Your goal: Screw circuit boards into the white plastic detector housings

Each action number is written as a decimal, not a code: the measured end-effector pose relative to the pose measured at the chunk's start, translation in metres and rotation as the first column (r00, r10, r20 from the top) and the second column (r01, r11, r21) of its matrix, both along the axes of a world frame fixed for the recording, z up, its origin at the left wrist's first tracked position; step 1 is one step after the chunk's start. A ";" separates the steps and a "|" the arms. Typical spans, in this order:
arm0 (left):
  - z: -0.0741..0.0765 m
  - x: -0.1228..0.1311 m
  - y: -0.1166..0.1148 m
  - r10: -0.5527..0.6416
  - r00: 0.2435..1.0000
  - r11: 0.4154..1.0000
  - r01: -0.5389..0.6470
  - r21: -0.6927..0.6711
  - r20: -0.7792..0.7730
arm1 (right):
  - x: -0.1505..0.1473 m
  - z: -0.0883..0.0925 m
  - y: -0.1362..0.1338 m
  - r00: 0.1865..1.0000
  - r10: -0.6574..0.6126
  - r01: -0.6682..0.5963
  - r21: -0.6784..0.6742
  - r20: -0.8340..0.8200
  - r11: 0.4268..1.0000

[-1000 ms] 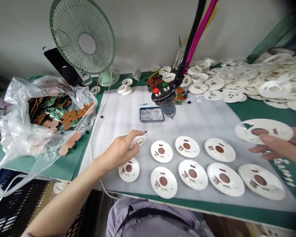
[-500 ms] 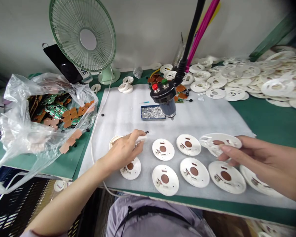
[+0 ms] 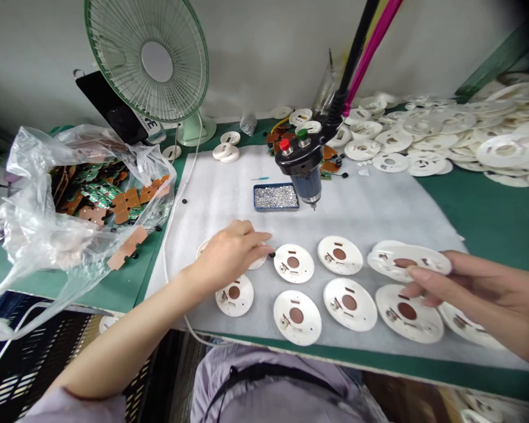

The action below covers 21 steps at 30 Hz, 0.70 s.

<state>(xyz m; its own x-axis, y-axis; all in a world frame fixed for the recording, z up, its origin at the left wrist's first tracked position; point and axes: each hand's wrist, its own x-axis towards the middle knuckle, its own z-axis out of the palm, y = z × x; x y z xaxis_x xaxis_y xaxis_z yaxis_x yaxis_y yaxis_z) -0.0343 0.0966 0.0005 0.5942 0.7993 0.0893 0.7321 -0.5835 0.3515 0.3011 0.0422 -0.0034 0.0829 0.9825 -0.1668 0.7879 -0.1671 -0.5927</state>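
Observation:
My right hand (image 3: 462,282) grips a white round plastic base (image 3: 427,261) by its right edge, thumb on top, tilted above the sheet. Another white disc partly shows behind its left side. My left hand (image 3: 229,252) is over the back-left bases, fingers stretched out and apart. Under its fingertips, a white disc (image 3: 258,263) is partly covered, with a small black part (image 3: 272,255) by the thumb tip. Several white bases, such as one in the front row (image 3: 306,332), lie in two rows, each with a brown centre and small metal contacts.
A screwdriver on a hanging arm (image 3: 307,182) points down beside a blue tray (image 3: 254,205) of small metal pieces. A plastic bag of circuit boards (image 3: 30,194) and a fan (image 3: 198,129) stand left. White discs (image 3: 427,129) are piled back right.
My left fingers have spread over the disc, and the black part sits lower, near the thumb. My right hand has shifted slightly right with its base. The camera view has shifted a little.

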 end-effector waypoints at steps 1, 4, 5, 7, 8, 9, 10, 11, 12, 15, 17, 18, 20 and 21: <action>0.001 0.005 0.002 -0.014 0.997 1.000 0.012 -0.029 -0.070 | -0.006 0.002 -0.002 1.000 -0.022 0.022 -0.030 -0.011 0.999; 0.004 0.011 0.003 -0.073 0.986 0.994 0.060 -0.091 -0.151 | -0.025 0.009 -0.007 0.998 -0.007 0.003 -0.064 -0.058 0.998; 0.004 0.009 0.002 -0.065 0.988 0.995 0.053 -0.087 -0.140 | -0.030 0.010 -0.008 0.997 0.014 -0.018 -0.069 -0.071 0.997; 0.004 0.001 -0.001 -0.074 0.989 0.995 0.065 -0.071 -0.127 | -0.036 0.013 -0.009 0.997 0.039 -0.045 -0.086 -0.071 0.995; 0.003 -0.004 -0.003 -0.099 0.987 0.994 0.093 -0.054 -0.127 | -0.038 0.014 -0.008 0.997 0.052 -0.058 -0.091 -0.064 0.994; 0.002 -0.008 -0.006 -0.136 0.982 0.991 0.132 -0.032 -0.134 | -0.040 0.014 -0.007 0.996 0.067 -0.072 -0.091 -0.058 0.993; 0.001 -0.012 -0.008 -0.178 0.973 0.984 0.179 -0.007 -0.149 | -0.042 0.015 -0.006 0.995 0.085 -0.090 -0.085 -0.055 0.992; 0.001 -0.015 -0.010 -0.216 0.962 0.975 0.221 0.016 -0.167 | -0.044 0.015 -0.005 0.993 0.103 -0.107 -0.076 -0.055 0.991; 0.000 -0.016 -0.013 -0.239 0.954 0.968 0.249 0.036 -0.184 | -0.045 0.015 -0.003 0.991 0.118 -0.122 -0.067 -0.059 0.990; -0.001 -0.018 -0.020 -0.247 0.945 0.961 0.267 0.072 -0.213 | -0.044 0.011 0.002 0.989 0.126 -0.133 -0.083 -0.079 0.988; -0.002 -0.019 -0.025 -0.245 0.945 0.959 0.270 0.090 -0.218 | -0.039 0.006 0.007 0.984 0.149 -0.160 -0.113 -0.098 0.981; -0.003 -0.019 -0.027 -0.243 0.945 0.958 0.269 0.099 -0.218 | -0.037 0.003 0.009 0.980 0.168 -0.181 -0.121 -0.106 0.976; -0.005 -0.021 -0.030 -0.232 0.949 0.960 0.259 0.108 -0.213 | -0.035 0.000 0.013 0.971 0.214 -0.225 -0.114 -0.108 0.968; -0.006 -0.022 -0.032 -0.225 0.951 0.962 0.251 0.107 -0.212 | -0.036 0.000 0.015 0.965 0.242 -0.252 -0.097 -0.103 0.963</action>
